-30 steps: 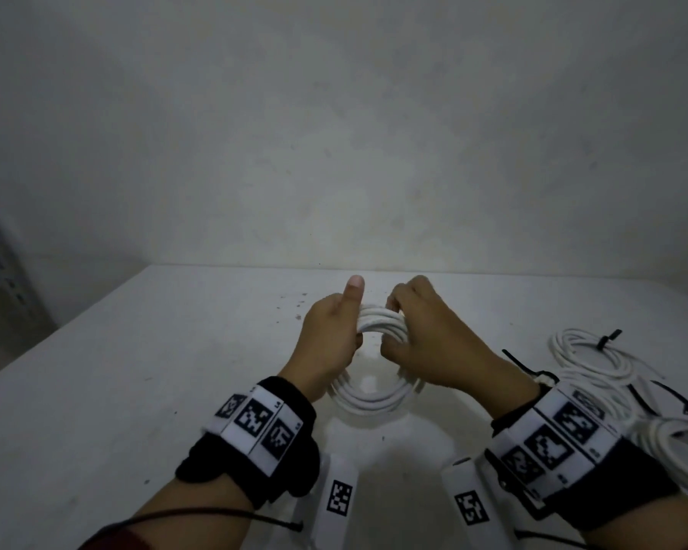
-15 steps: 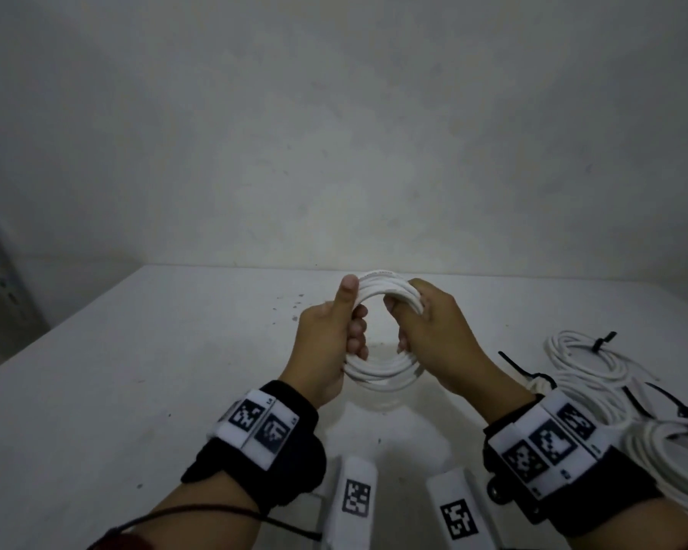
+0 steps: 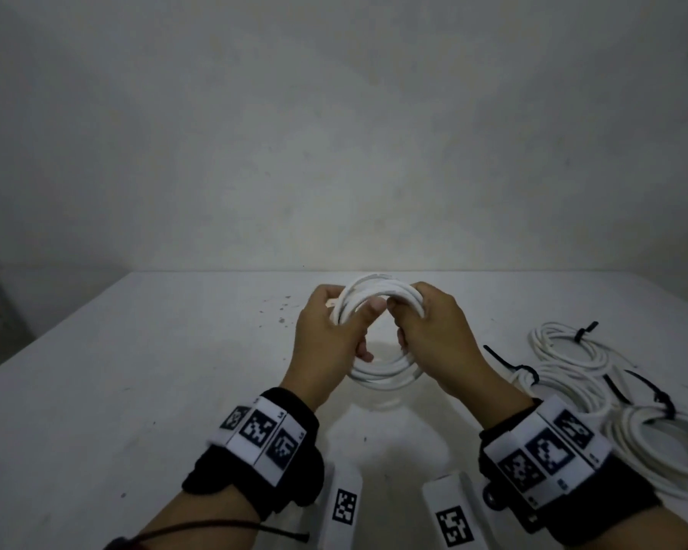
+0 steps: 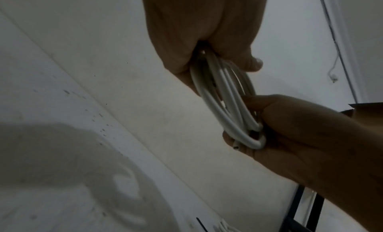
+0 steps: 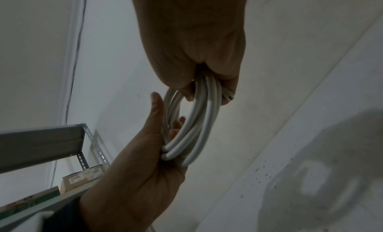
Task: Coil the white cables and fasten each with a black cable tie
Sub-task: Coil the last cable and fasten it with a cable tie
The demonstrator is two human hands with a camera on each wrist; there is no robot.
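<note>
A white cable coil [image 3: 382,375] of several loops hangs upright in the air above the white table [image 3: 136,391], held between both hands. My left hand [image 3: 354,331] grips its left side, with the thumb laid across the loops. The coil's right side is gripped by my right hand [image 3: 414,327], fingers curled through the ring. In the left wrist view the coil [image 4: 223,96] runs from my left hand [image 4: 207,31] to my right hand [image 4: 300,137], which also pins the cut cable end [image 4: 236,147]. The right wrist view shows the coil [image 5: 199,121] the same way. I see no tie on it.
Three finished white coils lie at the table's right: one far [image 3: 568,347], one in the middle [image 3: 564,385], one near [image 3: 660,454], each with a black cable tie [image 3: 586,331]. A thin black strip [image 3: 223,527] lies by my left forearm. A metal shelf [image 5: 41,142] stands left.
Both hands have lifted the coil off the table and turned it upright. My left thumb, which pointed up, now lies across the loops.
</note>
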